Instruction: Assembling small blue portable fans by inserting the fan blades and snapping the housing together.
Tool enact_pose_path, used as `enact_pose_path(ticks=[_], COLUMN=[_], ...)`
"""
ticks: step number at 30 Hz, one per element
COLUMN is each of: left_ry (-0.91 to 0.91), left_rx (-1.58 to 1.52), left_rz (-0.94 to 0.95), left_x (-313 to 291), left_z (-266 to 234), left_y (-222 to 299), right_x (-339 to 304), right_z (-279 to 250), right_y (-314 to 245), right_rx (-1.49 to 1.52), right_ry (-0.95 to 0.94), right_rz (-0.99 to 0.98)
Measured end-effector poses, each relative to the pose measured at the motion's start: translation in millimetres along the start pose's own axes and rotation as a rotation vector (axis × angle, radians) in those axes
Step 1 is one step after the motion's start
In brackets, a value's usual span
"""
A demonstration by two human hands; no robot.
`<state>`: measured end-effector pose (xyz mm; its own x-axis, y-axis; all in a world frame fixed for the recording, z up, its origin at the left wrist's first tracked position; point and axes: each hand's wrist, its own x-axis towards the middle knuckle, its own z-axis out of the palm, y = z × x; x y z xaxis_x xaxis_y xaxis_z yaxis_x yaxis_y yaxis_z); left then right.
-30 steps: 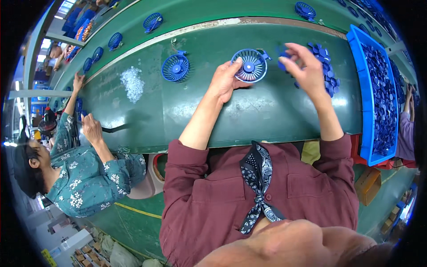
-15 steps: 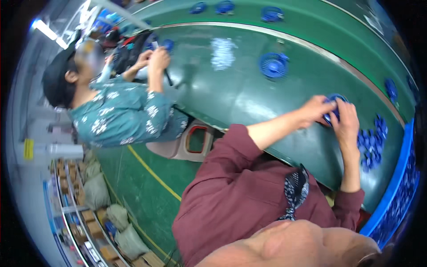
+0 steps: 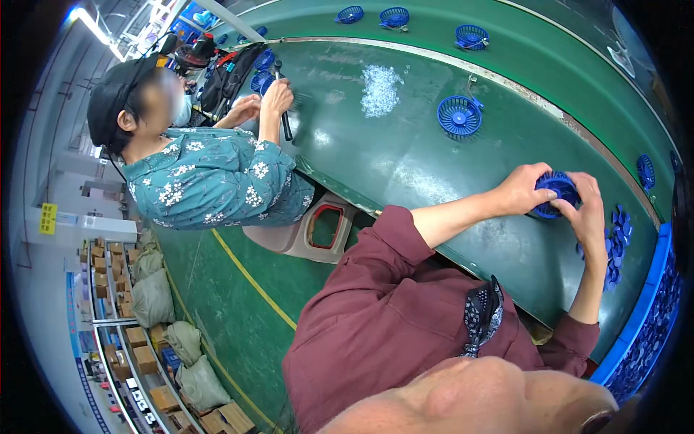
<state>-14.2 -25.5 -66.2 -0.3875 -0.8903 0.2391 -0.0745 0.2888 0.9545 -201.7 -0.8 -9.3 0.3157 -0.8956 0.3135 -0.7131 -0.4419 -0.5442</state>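
A round blue plastic fan housing (image 3: 555, 185) with a slatted wall is between my two hands, over the green workbench (image 3: 412, 166). My left hand (image 3: 522, 191) grips it from the left, thumb across its rim. On the other side my right hand (image 3: 587, 210) holds it, with the thumb at the near edge. A pile of small blue plastic pieces (image 3: 617, 246) lies just right of my right hand. Another blue fan housing (image 3: 460, 116) rests on the bench farther off to the left.
Blue fan housings (image 3: 472, 37) sit along the green belt (image 3: 506, 25) behind the bench. Small clear parts (image 3: 381, 90) lie heaped on the bench. A blue bin (image 3: 636, 311) of blue pieces stands at the right. On the left, a co-worker (image 3: 210, 173) holds a black tool (image 3: 285, 119).
The fan housing between my hands has turned and its round opening now shows. My right hand has spread out around its right side. The co-worker's hands have moved apart.
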Motion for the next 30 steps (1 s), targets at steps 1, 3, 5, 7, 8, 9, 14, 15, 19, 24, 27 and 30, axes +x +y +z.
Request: enact_pose_path(ticks=[1, 3, 5, 7, 8, 9, 14, 15, 19, 24, 27, 30], left_ry=[0.002, -0.025, -0.029, -0.093, -0.089, -0.103, 0.118, 0.214, 0.265, 0.271, -0.027, -0.116], left_rx=[0.001, 0.038, 0.047, 0.159, 0.160, 0.153, 0.011, 0.091, 0.363, 1.103, 0.962, 0.508], left_rz=[-0.001, -0.027, -0.036, 0.000, -0.012, -0.018, -0.146, -0.077, 0.039, 0.004, -0.145, -0.219], left_x=[-1, -2, -1, -2, 0, 4, 15, 15, 12, -7, -17, 7], left_z=[0, -2, -1, -1, -2, 1, -11, -21, -48, -112, -121, -119], left_y=[0, 0, -3, -6, -8, -7, -4, -2, 4, 10, 13, 31], right_x=[1, 2, -3, -10, -9, -9, 60, 81, 98, 11, -48, -82], right_z=[1, 3, 7, 13, 13, 9, 1, -11, -42, -56, -48, -22], right_y=[2, 6, 9, 17, 13, 13, 71, 76, 125, 99, 62, 50], right_rx=[0.001, 0.056, 0.031, 0.038, 0.077, 0.109, 0.113, 0.055, -0.342, -0.263, -0.216, -0.296], right_ry=[-0.001, -0.091, -0.083, -0.060, -0.088, -0.106, -0.105, -0.066, 0.489, 0.278, 0.252, 0.239], right_rz=[-0.001, 0.115, 0.105, 0.091, 0.147, 0.221, 0.184, 0.192, 0.313, 0.202, 0.218, 0.183])
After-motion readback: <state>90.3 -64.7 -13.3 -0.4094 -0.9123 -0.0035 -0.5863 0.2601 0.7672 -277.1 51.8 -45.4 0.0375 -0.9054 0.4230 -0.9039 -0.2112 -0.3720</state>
